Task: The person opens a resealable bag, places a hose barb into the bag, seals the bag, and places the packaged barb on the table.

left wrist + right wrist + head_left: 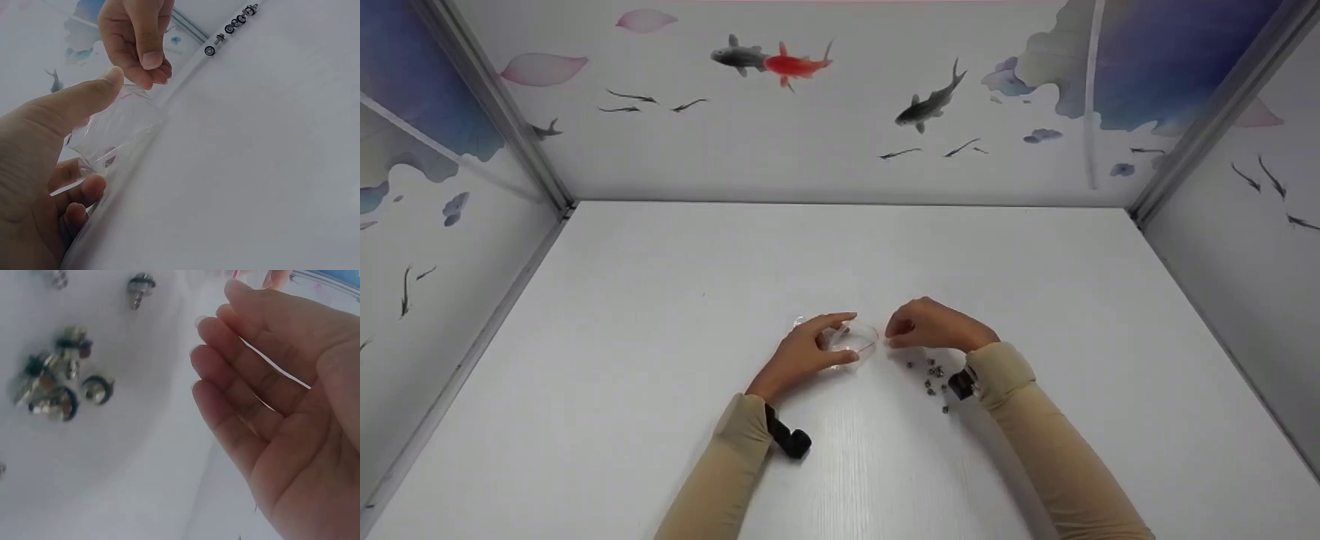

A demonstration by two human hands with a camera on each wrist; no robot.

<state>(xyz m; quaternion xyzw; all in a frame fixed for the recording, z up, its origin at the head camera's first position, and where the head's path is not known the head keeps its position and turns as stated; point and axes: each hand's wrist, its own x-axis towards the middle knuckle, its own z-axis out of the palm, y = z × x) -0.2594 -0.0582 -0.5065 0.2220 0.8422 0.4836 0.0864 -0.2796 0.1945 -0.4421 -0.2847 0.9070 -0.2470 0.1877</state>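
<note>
A clear plastic bag with a thin red line near its mouth is held by my left hand. The thumb lies along one side of the bag, and curled fingers support the other. Just right of the mouth, apart from it in the left wrist view, is my right hand. Its fingers are loosely bent, thumb close to forefinger, and I see nothing between them. Small metal screws with dark washers lie loose on the table, below the right hand in the head view.
The white tabletop is enclosed by a back wall and side walls printed with fish and petals. Black wrist cameras sit on both cuffs. One screw lies a little nearer than the others.
</note>
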